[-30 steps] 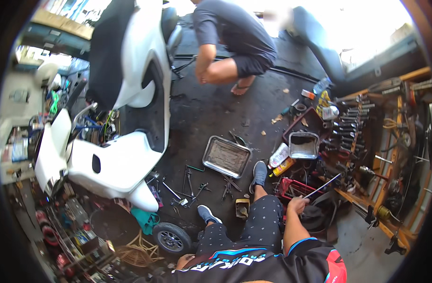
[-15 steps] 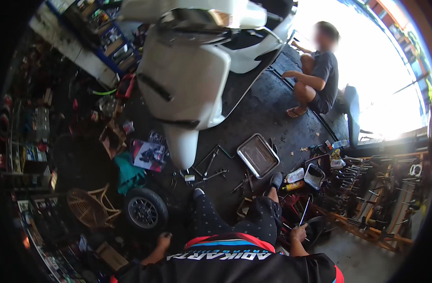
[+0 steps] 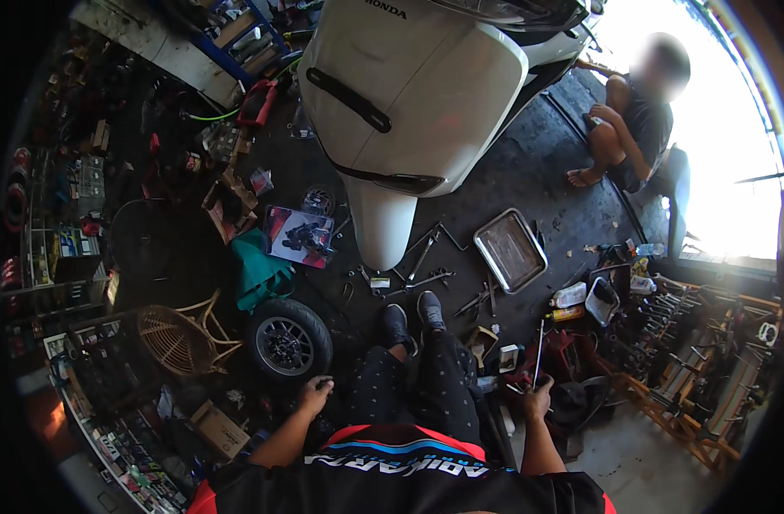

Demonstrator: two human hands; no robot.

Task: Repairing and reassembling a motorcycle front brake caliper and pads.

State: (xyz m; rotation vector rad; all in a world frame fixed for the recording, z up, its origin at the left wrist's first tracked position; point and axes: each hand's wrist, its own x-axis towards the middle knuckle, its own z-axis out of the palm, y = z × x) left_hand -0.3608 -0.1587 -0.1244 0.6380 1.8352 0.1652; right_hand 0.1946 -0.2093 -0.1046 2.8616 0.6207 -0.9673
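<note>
My right hand (image 3: 538, 399) is closed round the handle of a T-handle wrench (image 3: 540, 349). The wrench's long thin silver shaft points up and away, and one end of its crossbar shows left of the fingers. Beside the loose tyred wheel (image 3: 290, 339) is my left hand (image 3: 315, 395), its fingers curled together; whatever they hold is too small to make out. A white scooter (image 3: 413, 94) stands ahead, its front mudguard pointing toward my feet. Wrenches (image 3: 426, 280) and other hand tools lie on the dark floor between the scooter and my shoes.
A metal tray (image 3: 511, 250) lies right of the tools. Bottles (image 3: 568, 295) and a tool rack (image 3: 691, 351) are at the right. Left are a wicker stool (image 3: 182, 337), a green bag (image 3: 259, 268) and shelves of parts. Another person (image 3: 636, 128) squats beyond the scooter.
My view has shifted, so the scooter appears larger and further right. My feet have come together. My left hand is higher beside the wheel; my right still grips the T-handle wrench.
</note>
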